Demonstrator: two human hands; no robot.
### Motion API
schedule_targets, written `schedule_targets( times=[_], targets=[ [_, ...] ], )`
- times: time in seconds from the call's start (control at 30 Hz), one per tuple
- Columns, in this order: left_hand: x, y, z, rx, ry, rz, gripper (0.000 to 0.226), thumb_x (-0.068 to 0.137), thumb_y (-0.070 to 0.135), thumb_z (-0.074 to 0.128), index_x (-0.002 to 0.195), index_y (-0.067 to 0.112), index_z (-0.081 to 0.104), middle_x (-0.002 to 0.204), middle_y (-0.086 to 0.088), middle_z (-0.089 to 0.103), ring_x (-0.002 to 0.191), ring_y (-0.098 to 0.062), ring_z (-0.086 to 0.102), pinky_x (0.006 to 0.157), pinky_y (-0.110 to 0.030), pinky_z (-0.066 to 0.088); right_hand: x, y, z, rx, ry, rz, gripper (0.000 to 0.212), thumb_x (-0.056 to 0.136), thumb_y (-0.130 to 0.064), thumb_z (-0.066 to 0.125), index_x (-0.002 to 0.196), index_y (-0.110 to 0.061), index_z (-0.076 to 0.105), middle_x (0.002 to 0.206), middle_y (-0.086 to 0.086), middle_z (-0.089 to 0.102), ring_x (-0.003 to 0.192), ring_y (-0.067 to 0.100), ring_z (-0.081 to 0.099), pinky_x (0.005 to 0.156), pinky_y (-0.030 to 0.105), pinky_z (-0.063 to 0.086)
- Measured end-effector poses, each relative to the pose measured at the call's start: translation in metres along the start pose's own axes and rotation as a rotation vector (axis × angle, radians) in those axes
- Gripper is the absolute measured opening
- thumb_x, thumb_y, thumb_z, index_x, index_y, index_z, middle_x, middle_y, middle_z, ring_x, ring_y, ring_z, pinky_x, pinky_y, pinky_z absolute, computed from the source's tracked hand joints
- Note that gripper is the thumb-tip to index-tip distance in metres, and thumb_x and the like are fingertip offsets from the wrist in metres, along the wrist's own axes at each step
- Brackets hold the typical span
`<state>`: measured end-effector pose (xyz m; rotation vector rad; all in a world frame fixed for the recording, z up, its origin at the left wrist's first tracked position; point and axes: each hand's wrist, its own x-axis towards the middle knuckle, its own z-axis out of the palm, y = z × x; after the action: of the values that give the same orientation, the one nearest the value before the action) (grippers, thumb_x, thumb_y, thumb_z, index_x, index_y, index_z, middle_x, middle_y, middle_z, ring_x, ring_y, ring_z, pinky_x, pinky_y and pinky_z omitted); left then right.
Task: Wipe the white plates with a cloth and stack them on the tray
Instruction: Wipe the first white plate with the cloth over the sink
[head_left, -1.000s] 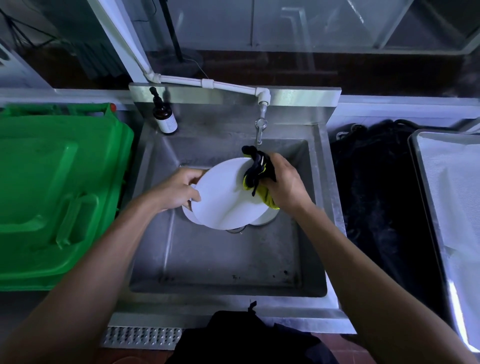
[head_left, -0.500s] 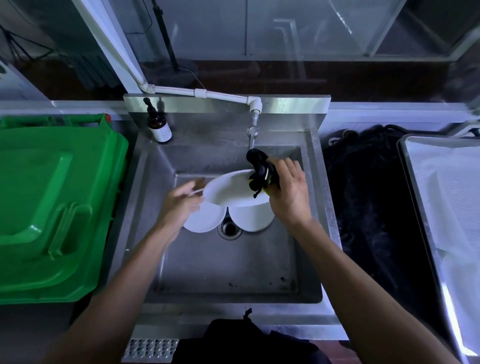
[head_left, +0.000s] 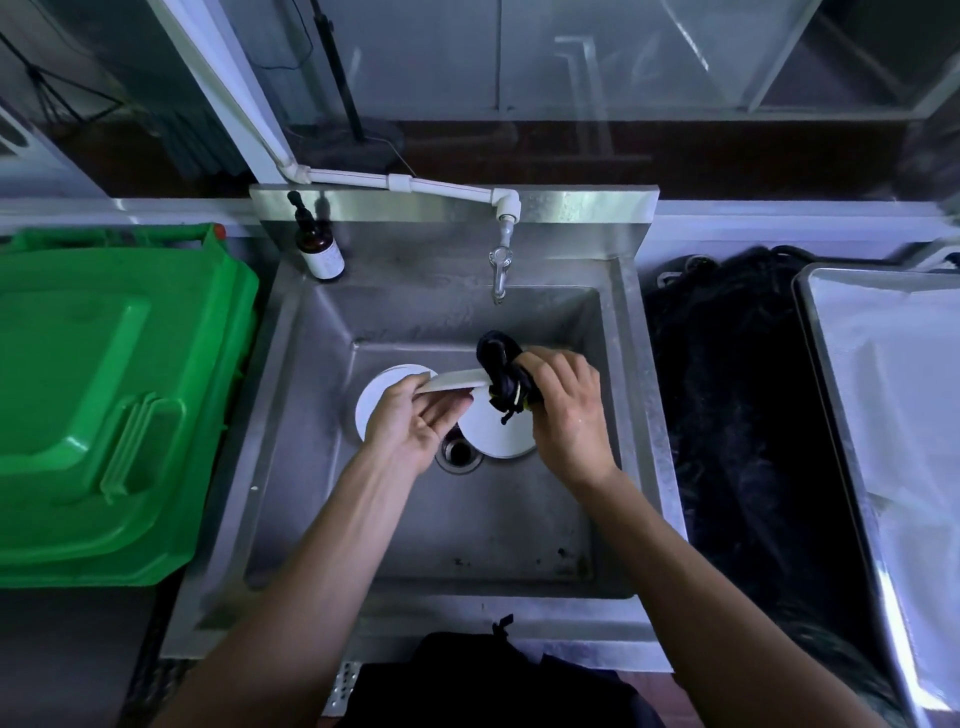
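Over the steel sink, my left hand holds a white plate almost edge-on, gripping its left rim. My right hand is shut on a bunched dark cloth with yellow trim, pressed against the plate's right end. Two more white plates lie flat on the sink floor, one at the left partly under my left hand, one at the right beside the drain. The metal tray with a white liner stands at the far right.
A tap hangs over the back of the sink, with a brown pump bottle on the back left corner. A green bin lid lies left of the sink. Dark fabric fills the space between sink and tray.
The held plate has tipped from facing me to nearly edge-on and dropped lower in the sink. The cloth stays on its right rim. The two plates underneath now show more.
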<state>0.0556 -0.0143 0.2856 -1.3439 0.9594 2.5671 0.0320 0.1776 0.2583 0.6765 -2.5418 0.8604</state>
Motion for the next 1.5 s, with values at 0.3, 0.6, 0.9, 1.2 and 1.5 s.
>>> schedule_targets(
  times=[0.3,0.6,0.9,1.2,1.5],
  targets=[
    [0.005,-0.008,0.001,-0.037,-0.007,0.117,0.034,0.094,-0.011,0.057,0.127,-0.003,0.061,0.123,-0.021,0.068,0.106,-0.029,0.070,0.077,-0.049,0.062,-0.012,0.027,-0.014,0.122,-0.310,0.007,0.053,0.087,-0.010,0.064,0.138,-0.014,0.049,0.127,0.005,0.056,0.103,0.033,0.052,0.088,0.048,0.048],
    [0.000,-0.028,0.001,0.055,-0.058,0.195,0.028,0.094,-0.008,0.057,0.115,0.008,0.065,0.101,-0.014,0.077,0.090,-0.029,0.076,0.066,-0.046,0.062,0.002,-0.002,-0.014,0.500,-0.315,0.390,0.056,0.089,-0.024,0.062,0.138,-0.036,0.039,0.133,-0.002,0.056,0.122,0.014,0.050,0.096,0.025,0.041],
    [-0.008,-0.043,0.004,0.038,-0.087,0.247,0.025,0.092,-0.008,0.059,0.110,0.007,0.068,0.103,-0.017,0.076,0.088,-0.031,0.076,0.067,-0.041,0.061,-0.008,-0.011,-0.004,0.167,-0.351,0.245,0.053,0.104,-0.038,0.045,0.154,-0.024,0.034,0.162,-0.007,0.029,0.150,0.018,0.020,0.115,0.049,0.028],
    [-0.020,-0.044,0.008,0.028,-0.125,0.275,0.039,0.095,-0.005,0.055,0.133,0.000,0.059,0.122,-0.026,0.069,0.097,-0.036,0.072,0.067,-0.039,0.060,-0.017,-0.017,-0.006,0.069,-0.360,0.175,0.059,0.103,-0.053,0.030,0.154,-0.023,0.033,0.166,-0.006,0.019,0.153,0.018,0.011,0.114,0.051,0.026],
    [-0.024,-0.055,-0.007,0.007,-0.226,0.281,0.039,0.098,-0.003,0.051,0.136,0.003,0.056,0.131,-0.022,0.066,0.118,-0.038,0.066,0.098,-0.057,0.054,-0.017,0.002,-0.011,0.179,-0.332,0.329,0.059,0.104,-0.052,0.032,0.156,-0.024,0.028,0.167,-0.011,0.010,0.152,0.011,0.006,0.117,0.046,0.020]
  ],
)
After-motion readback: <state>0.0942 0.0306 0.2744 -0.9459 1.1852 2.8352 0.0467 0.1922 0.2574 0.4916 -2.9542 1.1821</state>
